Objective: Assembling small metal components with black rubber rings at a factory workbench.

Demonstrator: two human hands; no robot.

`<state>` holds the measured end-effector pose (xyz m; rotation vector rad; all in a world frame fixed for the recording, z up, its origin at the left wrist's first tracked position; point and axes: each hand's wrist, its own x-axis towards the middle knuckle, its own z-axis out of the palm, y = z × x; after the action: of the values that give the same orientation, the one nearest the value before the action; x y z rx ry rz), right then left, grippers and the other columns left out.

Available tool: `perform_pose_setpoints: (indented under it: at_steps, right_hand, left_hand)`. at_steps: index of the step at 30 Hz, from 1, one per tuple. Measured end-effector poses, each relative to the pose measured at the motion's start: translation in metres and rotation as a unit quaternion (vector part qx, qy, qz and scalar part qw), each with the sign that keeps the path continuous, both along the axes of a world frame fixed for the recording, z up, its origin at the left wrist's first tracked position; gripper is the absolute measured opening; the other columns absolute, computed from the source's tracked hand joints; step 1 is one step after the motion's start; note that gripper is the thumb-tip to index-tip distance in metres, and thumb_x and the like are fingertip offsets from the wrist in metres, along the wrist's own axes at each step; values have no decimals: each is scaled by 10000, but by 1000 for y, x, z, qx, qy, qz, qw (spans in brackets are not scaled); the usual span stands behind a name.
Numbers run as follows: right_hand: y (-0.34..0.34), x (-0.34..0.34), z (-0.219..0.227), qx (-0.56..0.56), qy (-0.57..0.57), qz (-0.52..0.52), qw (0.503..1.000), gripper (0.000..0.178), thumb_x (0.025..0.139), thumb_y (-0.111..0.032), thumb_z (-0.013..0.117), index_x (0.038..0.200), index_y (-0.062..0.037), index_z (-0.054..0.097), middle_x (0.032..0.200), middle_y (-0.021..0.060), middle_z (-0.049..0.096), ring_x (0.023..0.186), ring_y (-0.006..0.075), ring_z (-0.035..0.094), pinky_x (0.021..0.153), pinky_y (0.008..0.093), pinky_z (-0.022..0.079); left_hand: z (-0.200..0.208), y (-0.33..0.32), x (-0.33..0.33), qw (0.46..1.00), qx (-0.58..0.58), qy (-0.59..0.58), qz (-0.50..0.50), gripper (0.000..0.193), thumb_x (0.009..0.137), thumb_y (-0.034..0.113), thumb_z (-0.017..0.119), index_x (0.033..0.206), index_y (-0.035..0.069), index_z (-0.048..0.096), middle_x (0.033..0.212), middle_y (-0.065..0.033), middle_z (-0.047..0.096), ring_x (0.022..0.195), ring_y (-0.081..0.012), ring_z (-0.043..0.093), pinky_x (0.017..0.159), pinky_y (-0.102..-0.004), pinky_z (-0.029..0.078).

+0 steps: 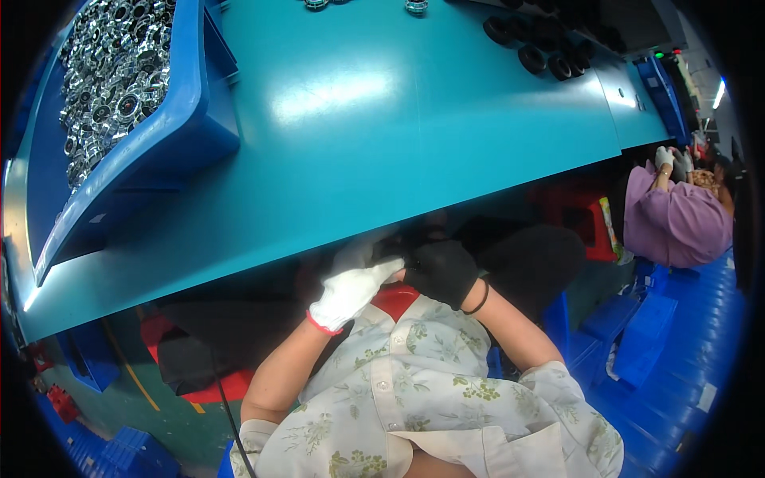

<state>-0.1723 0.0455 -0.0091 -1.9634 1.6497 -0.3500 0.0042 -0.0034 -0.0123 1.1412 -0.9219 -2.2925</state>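
My left hand (351, 292), in a white knitted glove with a red cuff, is held low in front of my body at the table's near edge. My right hand (440, 272) wears a black glove and meets it from the right. The fingers of both hands look closed and press together where they meet. A bit of bare fingertip shows between the gloves. Whatever they grip, if anything, is hidden in shadow and motion blur. Beyond them lies the teal tabletop (343, 175).
A blue bin (195, 103) at the left holds many shiny chrome ring-shaped parts (119, 88). Black rubber rings (550, 52) lie at the far right, and a chrome part (416, 6) at the far edge. A co-worker in purple (677, 215) sits to the right, near blue stools (637, 334).
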Motion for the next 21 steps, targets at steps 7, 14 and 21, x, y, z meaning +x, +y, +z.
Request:
perform_pose_setpoints:
  at_steps: [7,14,21]
  right_hand:
    - [-4,-14,13,100,-112,-6,989,409,866,-388,635,738,0,621,653,169,595,595,277,594,574,372,462]
    - [0,-14,8,231,-306,-118,916,380,909,-317,619,748,27,626,555,57,497,532,114,464,520,311,392]
    - [-3,-9,23,269,-352,-206,872,375,923,-264,611,737,60,636,575,34,552,573,66,501,526,266,414]
  left_hand:
    - [-17,-2,12,992,-101,-34,-69,587,814,-62,608,1360,-34,395,1163,-149,557,1059,-203,563,910,-302,481]
    - [0,-2,10,993,-91,-8,-72,618,805,-21,641,1365,-42,379,1204,-161,548,1042,-193,569,881,-293,494]
    - [13,-4,5,999,29,25,9,515,837,-7,609,1318,-56,429,1126,-162,586,912,-185,618,776,-286,539]
